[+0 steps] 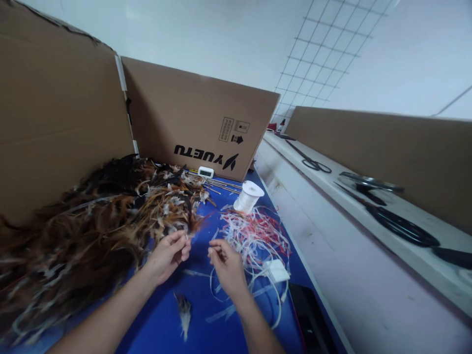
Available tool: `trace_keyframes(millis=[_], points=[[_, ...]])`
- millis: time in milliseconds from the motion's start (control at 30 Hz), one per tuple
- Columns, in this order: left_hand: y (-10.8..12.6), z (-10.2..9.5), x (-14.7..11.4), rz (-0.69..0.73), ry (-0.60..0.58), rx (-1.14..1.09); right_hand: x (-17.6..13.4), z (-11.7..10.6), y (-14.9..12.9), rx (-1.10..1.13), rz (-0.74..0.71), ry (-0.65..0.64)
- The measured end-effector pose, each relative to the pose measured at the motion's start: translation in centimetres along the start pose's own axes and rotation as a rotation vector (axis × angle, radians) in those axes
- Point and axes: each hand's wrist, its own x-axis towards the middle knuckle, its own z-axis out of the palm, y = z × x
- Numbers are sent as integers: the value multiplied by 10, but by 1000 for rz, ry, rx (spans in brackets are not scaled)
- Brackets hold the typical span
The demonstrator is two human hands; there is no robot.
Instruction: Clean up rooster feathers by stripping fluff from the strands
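Observation:
My left hand [170, 256] is pinched closed over the blue table, at the right edge of a large feather pile [106, 216]. A blurred reddish-brown feather [199, 223] points up and away from its fingertips. A short gap to the right is my right hand [227, 268], its thumb and index finger pressed together. Whatever is in that pinch, if anything, is too small to make out. White and red plastic strips [258, 233] lie tangled just beyond the right hand. One loose grey-brown feather [183, 314] rests on the table between my forearms.
A white spool [249, 196] stands behind the strips, near thin sticks [225, 185] and a small white digital display [205, 172]. A white adapter [276, 271] with a cable lies right. Cardboard panels [191, 113] wall the back and left. Scissors [313, 164] lie on the right-hand ledge.

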Motion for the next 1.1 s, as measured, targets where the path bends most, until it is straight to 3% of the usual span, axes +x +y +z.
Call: trace_keyframes(millis=[300, 567, 700, 900, 1100], points=[[1, -13, 9, -52, 75, -152, -14, 10, -11, -446, -336, -185], [-8, -14, 12, -3, 50, 87, -27, 8, -26, -772, -712, -157], [-10, -8, 8, 69, 35, 273, -35, -3, -24, -731, -801, -145], [-10, 1, 2, 157, 58, 454, -39, -10, 1, -573, -833, -54], [18, 29, -17, 275, 146, 508, -39, -11, 4, -518, -895, -45]])
